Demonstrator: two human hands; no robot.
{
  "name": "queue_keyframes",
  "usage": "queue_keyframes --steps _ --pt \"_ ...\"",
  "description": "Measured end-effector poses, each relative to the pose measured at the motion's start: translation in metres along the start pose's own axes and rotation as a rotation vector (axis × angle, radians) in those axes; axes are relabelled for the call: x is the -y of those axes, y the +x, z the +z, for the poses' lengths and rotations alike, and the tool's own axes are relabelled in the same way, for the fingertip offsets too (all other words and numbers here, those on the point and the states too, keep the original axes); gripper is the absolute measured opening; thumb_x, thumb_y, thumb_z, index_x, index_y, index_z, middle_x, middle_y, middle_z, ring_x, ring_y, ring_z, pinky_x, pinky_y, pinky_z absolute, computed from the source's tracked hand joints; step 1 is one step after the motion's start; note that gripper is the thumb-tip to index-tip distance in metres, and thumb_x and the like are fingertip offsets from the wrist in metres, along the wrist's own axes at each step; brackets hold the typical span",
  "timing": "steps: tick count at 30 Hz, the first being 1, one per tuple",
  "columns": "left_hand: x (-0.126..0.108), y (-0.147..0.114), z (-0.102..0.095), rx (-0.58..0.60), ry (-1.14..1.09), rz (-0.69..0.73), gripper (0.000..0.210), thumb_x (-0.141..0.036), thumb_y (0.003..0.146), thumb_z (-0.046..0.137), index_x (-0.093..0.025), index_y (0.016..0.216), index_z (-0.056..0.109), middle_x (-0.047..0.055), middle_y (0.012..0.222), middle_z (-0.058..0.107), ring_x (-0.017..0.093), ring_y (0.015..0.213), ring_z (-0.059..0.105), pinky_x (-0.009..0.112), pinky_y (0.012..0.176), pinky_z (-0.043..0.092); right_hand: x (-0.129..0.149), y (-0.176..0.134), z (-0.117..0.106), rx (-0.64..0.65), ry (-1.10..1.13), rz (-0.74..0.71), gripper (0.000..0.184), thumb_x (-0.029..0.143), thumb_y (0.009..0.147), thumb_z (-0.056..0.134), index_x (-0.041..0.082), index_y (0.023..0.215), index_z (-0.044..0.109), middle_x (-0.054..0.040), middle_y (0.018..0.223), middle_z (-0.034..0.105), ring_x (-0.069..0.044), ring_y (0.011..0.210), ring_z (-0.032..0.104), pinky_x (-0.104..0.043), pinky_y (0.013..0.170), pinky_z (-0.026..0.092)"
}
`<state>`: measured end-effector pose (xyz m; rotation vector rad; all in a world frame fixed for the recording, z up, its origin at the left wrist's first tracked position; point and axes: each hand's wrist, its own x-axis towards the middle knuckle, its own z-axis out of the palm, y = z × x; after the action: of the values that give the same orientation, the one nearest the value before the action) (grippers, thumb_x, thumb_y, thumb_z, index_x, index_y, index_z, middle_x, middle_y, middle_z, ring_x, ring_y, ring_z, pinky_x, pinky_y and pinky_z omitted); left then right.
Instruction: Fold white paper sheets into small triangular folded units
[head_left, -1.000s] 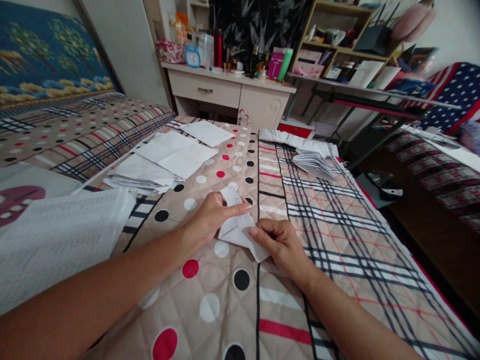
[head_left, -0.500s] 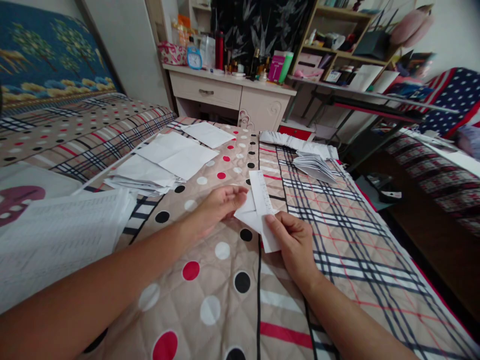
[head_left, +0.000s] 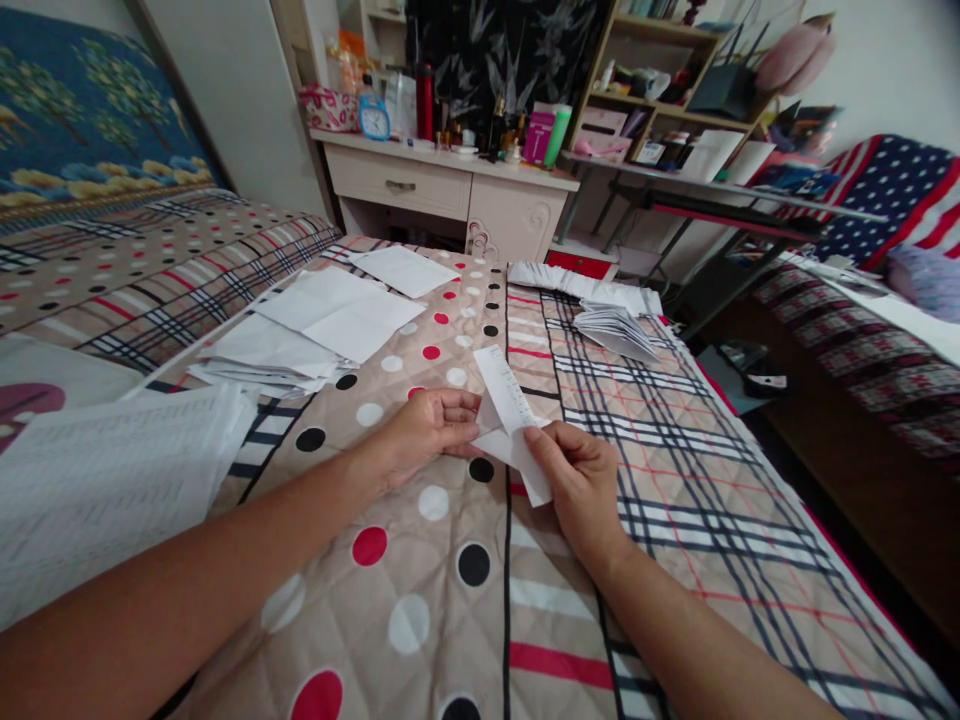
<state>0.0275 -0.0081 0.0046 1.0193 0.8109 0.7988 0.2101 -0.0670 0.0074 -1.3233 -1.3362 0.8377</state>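
Observation:
A white folded paper (head_left: 504, 392) with rows of small print is held above the bed between both hands. It is made of a long narrow strip with a pointed flap showing at its left side. My right hand (head_left: 581, 475) pinches the lower right part, thumb on top. On the other side, my left hand (head_left: 435, 430) closes thumb and fingers on the left corner of the same paper. A stack of white sheets (head_left: 360, 320) lies beyond my left hand. Farther right rests a fanned pile of folded papers (head_left: 616, 330).
Printed sheets (head_left: 112, 480) lie at the left. A long row of folded white paper (head_left: 585, 285) sits near the bed's far edge. The patterned quilt (head_left: 409, 620) covers the bed. Behind it stand a white dresser (head_left: 442, 190) and a glass-topped desk (head_left: 720, 185).
The paper strip has tilted further left at its top. My left hand's fingers have closed onto its left corner. The whole view has shifted slightly.

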Motion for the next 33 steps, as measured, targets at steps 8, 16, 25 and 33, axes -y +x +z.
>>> queue_keyframes --steps 8,16,25,33 --pt "-0.002 -0.005 0.005 -0.020 0.223 -0.060 0.033 -0.042 0.078 0.072 -0.012 0.071 0.061 0.004 0.058 0.067 0.011 0.049 0.063 0.017 0.045 0.045 -0.002 0.001 0.001 -0.034 0.004 -0.048 0.044 0.040 0.086 0.061 0.017 0.052 0.046 0.0048 0.048 0.039 -0.007 0.046 0.032 -0.023 0.044 0.024" --pt "0.001 -0.006 0.012 -0.037 0.145 0.038 0.050 -0.064 0.082 0.056 -0.013 0.083 0.059 0.002 0.061 0.064 0.013 0.051 0.064 0.019 0.044 0.045 -0.003 -0.002 0.001 -0.028 -0.033 -0.115 0.045 0.040 0.088 0.060 0.017 0.053 0.045 0.0050 0.048 0.036 -0.007 0.046 0.030 -0.024 0.045 0.023" --pt "0.001 -0.003 0.011 0.014 0.204 0.092 0.048 -0.057 0.074 0.070 -0.012 0.083 0.060 -0.001 0.059 0.061 0.006 0.042 0.051 0.015 0.039 0.036 -0.002 -0.004 0.006 0.269 0.315 0.071 0.046 0.051 0.093 0.049 0.016 0.066 0.061 0.0003 0.056 0.051 -0.009 0.050 0.042 -0.023 0.048 0.032" --pt "0.002 -0.003 0.010 0.052 0.255 0.082 0.052 -0.064 0.076 0.063 -0.013 0.081 0.059 -0.001 0.056 0.059 0.007 0.041 0.050 0.016 0.038 0.035 0.003 0.002 0.007 0.365 0.430 0.094 0.043 0.048 0.095 0.048 0.015 0.078 0.071 -0.0061 0.072 0.069 -0.015 0.061 0.057 -0.027 0.058 0.043"
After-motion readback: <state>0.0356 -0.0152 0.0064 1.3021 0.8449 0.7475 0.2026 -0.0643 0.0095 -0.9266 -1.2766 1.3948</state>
